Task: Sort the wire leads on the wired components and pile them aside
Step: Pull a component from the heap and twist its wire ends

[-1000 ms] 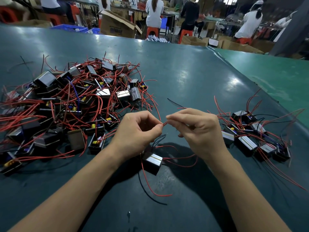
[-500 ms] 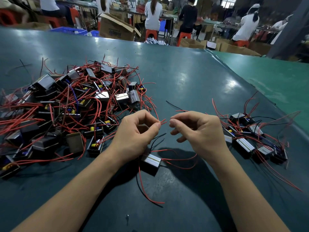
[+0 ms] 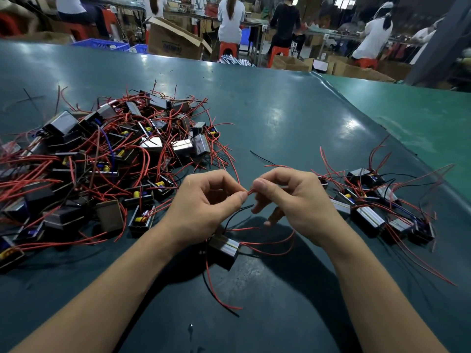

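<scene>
I take the black component [image 3: 224,250] as my landmark; it lies on the green table [image 3: 280,118], just below my hands. My left hand [image 3: 204,207] pinches the red lead [image 3: 251,191] above it, and my right hand [image 3: 293,200] pinches the same lead. I judge the lead thin and soft, so I should grip near its tip. The unsorted heap [image 3: 107,159] lies left, the sorted pile [image 3: 377,210] right.
</scene>
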`<state>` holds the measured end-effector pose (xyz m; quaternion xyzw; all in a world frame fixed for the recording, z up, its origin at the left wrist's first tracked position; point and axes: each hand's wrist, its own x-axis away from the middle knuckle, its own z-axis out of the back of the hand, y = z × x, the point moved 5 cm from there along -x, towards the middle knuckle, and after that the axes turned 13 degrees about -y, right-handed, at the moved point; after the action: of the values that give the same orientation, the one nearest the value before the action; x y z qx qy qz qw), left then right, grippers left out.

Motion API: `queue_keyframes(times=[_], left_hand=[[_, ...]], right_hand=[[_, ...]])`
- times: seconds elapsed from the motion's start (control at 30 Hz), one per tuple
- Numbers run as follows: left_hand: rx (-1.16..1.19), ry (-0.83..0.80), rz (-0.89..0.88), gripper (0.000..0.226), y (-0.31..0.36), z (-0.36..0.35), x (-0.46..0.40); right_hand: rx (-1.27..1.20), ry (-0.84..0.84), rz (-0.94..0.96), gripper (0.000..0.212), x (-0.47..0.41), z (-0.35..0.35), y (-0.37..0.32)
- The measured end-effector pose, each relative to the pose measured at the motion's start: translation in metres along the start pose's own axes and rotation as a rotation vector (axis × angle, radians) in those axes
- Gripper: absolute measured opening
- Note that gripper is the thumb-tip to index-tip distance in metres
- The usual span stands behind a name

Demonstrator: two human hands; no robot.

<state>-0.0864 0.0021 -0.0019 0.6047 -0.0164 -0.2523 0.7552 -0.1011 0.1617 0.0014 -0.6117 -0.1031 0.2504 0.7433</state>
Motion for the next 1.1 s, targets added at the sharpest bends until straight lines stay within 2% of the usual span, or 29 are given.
queue_keyframes(times=[0.13,0.23,0.27,0.3,0.37,0.4,0.47,0.57,0.63,0.7,0.77,0.83,1.03,1.1], left_hand=[[0.002,-0.032,-0.016,0.007,0.0,-0.001,0.001],[-0.068,-0.02,-0.034,0.007,0.0,-0.002,0.002],[-0.114,-0.014,-0.031,0.007,-0.001,-0.003,0.002],[-0.158,-0.009,-0.022,0.007,-0.002,-0.004,0.002],[-0.198,0.004,0.007,0.008,-0.006,-0.005,0.001],[-0.198,0.015,0.02,0.007,-0.007,-0.003,0.0],[-0.185,0.049,0.034,0.005,-0.009,0.001,-0.001],[-0.161,0.098,0.037,0.004,-0.008,0.006,-0.002],[-0.146,0.114,0.04,0.004,-0.008,0.007,-0.002],[-0.114,0.11,0.04,0.004,-0.008,0.007,-0.001],[-0.087,0.09,0.04,0.004,-0.008,0.006,-0.001],[-0.071,0.066,0.037,0.003,-0.007,0.005,0.0],[-0.063,0.061,0.022,0.004,-0.006,0.006,0.0],[-0.062,0.057,0.008,0.004,-0.005,0.005,-0.001]], right_hand=[[-0.12,-0.077,-0.095,0.027,0.0,-0.004,0.005],[-0.257,0.066,-0.259,0.037,-0.003,-0.007,0.018],[-0.194,0.139,-0.295,0.036,-0.003,-0.009,0.022],[-0.017,0.2,-0.301,0.034,-0.004,-0.009,0.023],[0.509,0.251,-0.21,0.032,-0.004,-0.011,0.014],[0.672,0.255,-0.126,0.033,-0.004,-0.013,0.009],[0.774,0.216,0.029,0.032,-0.003,-0.014,0.0],[0.761,0.127,0.15,0.023,-0.001,-0.007,-0.009],[0.634,0.101,0.17,0.012,0.002,0.001,-0.011],[0.533,0.073,0.17,0.023,0.003,0.006,-0.009],[0.611,0.044,0.222,0.024,0.002,0.005,-0.008],[0.673,0.03,0.249,0.011,0.001,0.002,-0.008],[0.625,-0.049,0.157,0.016,0.004,-0.003,-0.008],[0.442,-0.031,0.028,0.027,0.002,-0.005,-0.005]])
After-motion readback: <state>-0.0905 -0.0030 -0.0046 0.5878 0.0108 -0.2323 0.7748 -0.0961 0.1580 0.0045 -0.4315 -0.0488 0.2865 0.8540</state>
